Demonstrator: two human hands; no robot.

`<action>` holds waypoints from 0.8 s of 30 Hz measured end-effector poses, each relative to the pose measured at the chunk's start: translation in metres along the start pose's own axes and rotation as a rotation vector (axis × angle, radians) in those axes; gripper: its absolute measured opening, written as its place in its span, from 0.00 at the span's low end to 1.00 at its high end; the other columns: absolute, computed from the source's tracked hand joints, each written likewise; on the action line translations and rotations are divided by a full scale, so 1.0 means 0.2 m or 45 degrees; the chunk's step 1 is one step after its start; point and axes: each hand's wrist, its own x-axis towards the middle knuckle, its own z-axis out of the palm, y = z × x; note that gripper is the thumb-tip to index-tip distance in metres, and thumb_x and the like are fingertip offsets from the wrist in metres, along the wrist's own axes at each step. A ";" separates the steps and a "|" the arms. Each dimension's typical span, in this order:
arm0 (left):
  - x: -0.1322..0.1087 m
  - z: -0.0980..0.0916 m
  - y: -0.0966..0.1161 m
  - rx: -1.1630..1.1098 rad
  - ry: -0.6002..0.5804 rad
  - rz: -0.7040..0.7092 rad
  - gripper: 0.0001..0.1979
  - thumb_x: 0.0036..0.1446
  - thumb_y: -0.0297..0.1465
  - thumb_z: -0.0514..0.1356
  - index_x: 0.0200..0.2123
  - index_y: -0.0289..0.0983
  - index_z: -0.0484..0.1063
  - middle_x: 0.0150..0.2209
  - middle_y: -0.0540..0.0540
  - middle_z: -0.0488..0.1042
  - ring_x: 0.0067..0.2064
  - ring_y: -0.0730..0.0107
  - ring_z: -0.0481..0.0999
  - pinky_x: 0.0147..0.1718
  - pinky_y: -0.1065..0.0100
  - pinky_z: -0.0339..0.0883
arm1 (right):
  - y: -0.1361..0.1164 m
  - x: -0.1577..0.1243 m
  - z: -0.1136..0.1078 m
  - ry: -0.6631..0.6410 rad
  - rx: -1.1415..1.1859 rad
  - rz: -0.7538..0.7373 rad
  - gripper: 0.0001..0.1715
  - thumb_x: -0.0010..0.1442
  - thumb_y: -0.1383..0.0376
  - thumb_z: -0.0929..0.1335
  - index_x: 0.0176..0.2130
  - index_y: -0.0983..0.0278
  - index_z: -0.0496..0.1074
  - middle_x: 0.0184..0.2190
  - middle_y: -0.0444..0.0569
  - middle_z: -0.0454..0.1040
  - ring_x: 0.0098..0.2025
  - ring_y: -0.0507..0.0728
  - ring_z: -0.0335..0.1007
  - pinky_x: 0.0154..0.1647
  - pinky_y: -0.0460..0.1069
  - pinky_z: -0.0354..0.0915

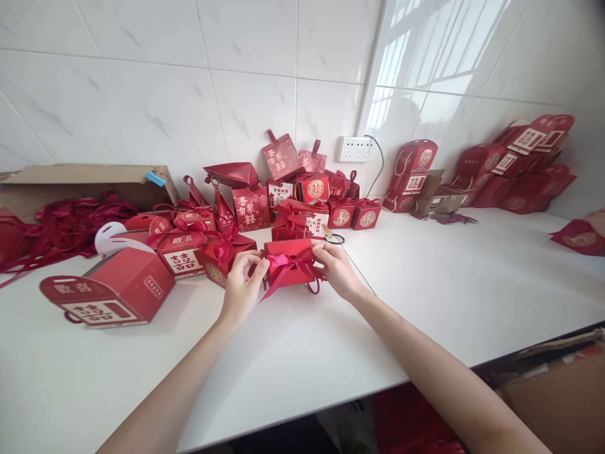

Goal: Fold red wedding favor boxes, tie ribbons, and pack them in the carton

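A small red box point(302, 275) with a shiny ribbon bow point(289, 261) on its front is held between both hands over the white table point(283, 353). My left hand point(244, 280) pinches the left edge of the box beside the bow, thumb and fingers pressed together. At the box's upper right corner, my right hand point(336, 268) has its fingers closed on the edge. A dark red cord loop hangs under the box on the right. Directly behind it stands another red box with a bow point(289, 219).
Many red gift boxes point(253, 208) crowd the wall side. A larger red box point(132, 284) lies left, before a carton point(94, 173) of red ribbons point(80, 221). Stacked boxes point(515, 164) stand back right. A person's hand point(596, 221) touches a red item at the right edge.
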 end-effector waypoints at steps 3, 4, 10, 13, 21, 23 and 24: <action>0.00 0.00 0.00 0.021 -0.040 0.008 0.18 0.49 0.48 0.61 0.28 0.38 0.69 0.42 0.44 0.69 0.49 0.60 0.70 0.50 0.62 0.63 | 0.00 0.00 0.00 -0.004 -0.017 -0.028 0.19 0.48 0.52 0.71 0.25 0.64 0.64 0.54 0.54 0.68 0.41 0.58 0.72 0.37 0.54 0.71; 0.00 0.01 0.01 0.036 -0.034 0.009 0.17 0.49 0.47 0.62 0.27 0.38 0.69 0.42 0.44 0.69 0.49 0.61 0.70 0.51 0.62 0.62 | 0.00 0.00 0.00 -0.011 -0.027 -0.039 0.19 0.48 0.53 0.71 0.25 0.64 0.64 0.56 0.54 0.67 0.42 0.59 0.72 0.38 0.54 0.71; 0.01 -0.01 0.02 0.043 0.034 -0.026 0.15 0.49 0.41 0.61 0.19 0.38 0.66 0.40 0.46 0.71 0.46 0.61 0.72 0.45 0.66 0.64 | 0.00 -0.01 0.02 -0.054 0.074 0.033 0.11 0.48 0.59 0.70 0.25 0.64 0.67 0.50 0.52 0.72 0.45 0.60 0.71 0.40 0.54 0.70; 0.01 -0.01 0.01 -0.115 0.003 -0.146 0.17 0.47 0.42 0.62 0.16 0.37 0.67 0.43 0.43 0.70 0.47 0.59 0.71 0.36 0.68 0.66 | 0.00 0.01 0.01 -0.047 0.125 0.114 0.06 0.46 0.62 0.67 0.26 0.64 0.70 0.38 0.51 0.77 0.44 0.60 0.70 0.41 0.52 0.69; 0.01 0.00 -0.03 -0.159 0.074 -0.132 0.15 0.48 0.41 0.60 0.18 0.38 0.69 0.44 0.42 0.73 0.49 0.57 0.72 0.39 0.66 0.67 | 0.04 0.00 0.00 0.055 -0.228 0.052 0.16 0.51 0.58 0.65 0.38 0.64 0.68 0.46 0.54 0.72 0.47 0.60 0.71 0.46 0.56 0.68; 0.00 0.00 -0.02 -0.100 0.090 -0.091 0.14 0.50 0.40 0.59 0.18 0.38 0.69 0.44 0.43 0.74 0.49 0.57 0.72 0.45 0.64 0.66 | 0.04 -0.01 -0.01 -0.010 -0.471 -0.145 0.31 0.52 0.55 0.67 0.53 0.61 0.59 0.59 0.58 0.60 0.59 0.64 0.61 0.49 0.58 0.68; 0.00 0.00 -0.02 -0.074 0.092 -0.075 0.14 0.51 0.39 0.58 0.19 0.39 0.69 0.45 0.43 0.74 0.50 0.57 0.72 0.46 0.64 0.65 | 0.04 -0.02 -0.02 -0.112 -0.616 -0.275 0.41 0.51 0.54 0.69 0.58 0.60 0.52 0.64 0.60 0.51 0.65 0.65 0.52 0.52 0.60 0.66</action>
